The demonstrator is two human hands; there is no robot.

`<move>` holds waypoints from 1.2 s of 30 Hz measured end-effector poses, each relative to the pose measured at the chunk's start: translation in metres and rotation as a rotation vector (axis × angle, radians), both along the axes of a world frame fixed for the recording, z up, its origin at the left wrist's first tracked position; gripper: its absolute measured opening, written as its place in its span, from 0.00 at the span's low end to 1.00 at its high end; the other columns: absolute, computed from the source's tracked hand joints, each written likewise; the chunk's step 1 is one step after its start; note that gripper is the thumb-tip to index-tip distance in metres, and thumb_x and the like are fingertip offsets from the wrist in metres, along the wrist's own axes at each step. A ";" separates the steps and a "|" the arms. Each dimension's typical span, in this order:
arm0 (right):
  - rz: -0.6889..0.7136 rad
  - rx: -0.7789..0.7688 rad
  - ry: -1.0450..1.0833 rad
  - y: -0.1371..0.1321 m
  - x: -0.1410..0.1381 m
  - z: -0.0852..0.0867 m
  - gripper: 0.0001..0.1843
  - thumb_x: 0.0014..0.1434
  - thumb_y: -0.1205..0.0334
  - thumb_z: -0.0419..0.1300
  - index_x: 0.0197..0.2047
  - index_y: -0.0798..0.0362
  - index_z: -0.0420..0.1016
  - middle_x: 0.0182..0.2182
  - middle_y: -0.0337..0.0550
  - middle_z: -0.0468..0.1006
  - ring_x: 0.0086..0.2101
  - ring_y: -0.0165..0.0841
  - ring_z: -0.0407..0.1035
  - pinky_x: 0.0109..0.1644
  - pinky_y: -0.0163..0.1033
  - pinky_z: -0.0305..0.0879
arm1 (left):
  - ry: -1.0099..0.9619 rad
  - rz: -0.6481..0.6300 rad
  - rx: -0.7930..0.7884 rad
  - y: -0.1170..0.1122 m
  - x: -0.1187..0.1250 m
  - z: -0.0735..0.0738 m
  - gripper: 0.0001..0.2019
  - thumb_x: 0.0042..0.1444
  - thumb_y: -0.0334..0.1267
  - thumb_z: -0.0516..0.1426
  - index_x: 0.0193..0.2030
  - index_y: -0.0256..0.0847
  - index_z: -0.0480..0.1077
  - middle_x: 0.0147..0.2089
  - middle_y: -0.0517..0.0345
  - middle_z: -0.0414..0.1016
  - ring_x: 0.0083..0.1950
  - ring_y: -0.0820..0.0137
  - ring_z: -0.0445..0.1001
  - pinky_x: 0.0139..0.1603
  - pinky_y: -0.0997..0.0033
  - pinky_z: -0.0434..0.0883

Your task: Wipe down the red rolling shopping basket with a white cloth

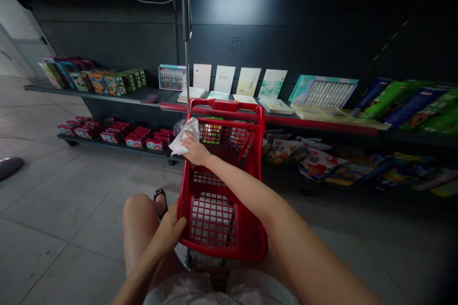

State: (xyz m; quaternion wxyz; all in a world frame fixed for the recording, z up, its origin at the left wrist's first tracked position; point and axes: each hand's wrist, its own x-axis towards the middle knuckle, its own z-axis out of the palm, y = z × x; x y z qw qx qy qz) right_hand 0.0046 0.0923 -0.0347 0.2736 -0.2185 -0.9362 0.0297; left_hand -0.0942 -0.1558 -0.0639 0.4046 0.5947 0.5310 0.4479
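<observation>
A red plastic shopping basket (246,228) on wheels stands right in front of my knees. My left hand (171,229) grips its near left rim, fingers wrapped over the edge. My right hand (195,149) reaches across the basket and presses a crumpled white cloth (185,136) against the far left corner of the rim. The inside of the basket shows only its grid floor.
Dark two-level shelves run along the wall behind the basket, holding coloured boxes (107,81), upright booklets (246,81), paint sets (322,93) and red boxes (118,133) below. A metal pole (186,33) rises behind the basket. Grey tiled floor (53,200) lies at left.
</observation>
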 end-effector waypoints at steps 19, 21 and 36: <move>0.127 0.054 -0.068 -0.006 0.007 0.005 0.18 0.59 0.57 0.59 0.48 0.60 0.75 0.50 0.54 0.74 0.65 0.45 0.49 0.70 0.52 0.46 | 0.144 -0.025 -0.003 -0.016 0.002 0.009 0.30 0.45 0.26 0.48 0.58 0.36 0.67 0.60 0.52 0.70 0.63 0.62 0.64 0.68 0.62 0.56; 0.213 0.050 -0.101 -0.035 0.017 0.000 0.24 0.57 0.49 0.61 0.48 0.60 0.75 0.48 0.52 0.75 0.65 0.46 0.49 0.70 0.52 0.45 | 0.153 -0.027 -0.022 -0.019 0.002 0.005 0.28 0.46 0.27 0.48 0.57 0.36 0.68 0.60 0.51 0.71 0.62 0.61 0.66 0.67 0.60 0.58; -0.479 -0.301 0.091 0.026 -0.055 0.037 0.39 0.53 0.77 0.53 0.68 0.73 0.49 0.69 0.67 0.35 0.69 0.53 0.31 0.71 0.55 0.35 | 0.121 -0.027 -0.040 -0.028 0.003 0.007 0.32 0.48 0.27 0.48 0.63 0.37 0.62 0.64 0.51 0.67 0.66 0.60 0.61 0.70 0.59 0.52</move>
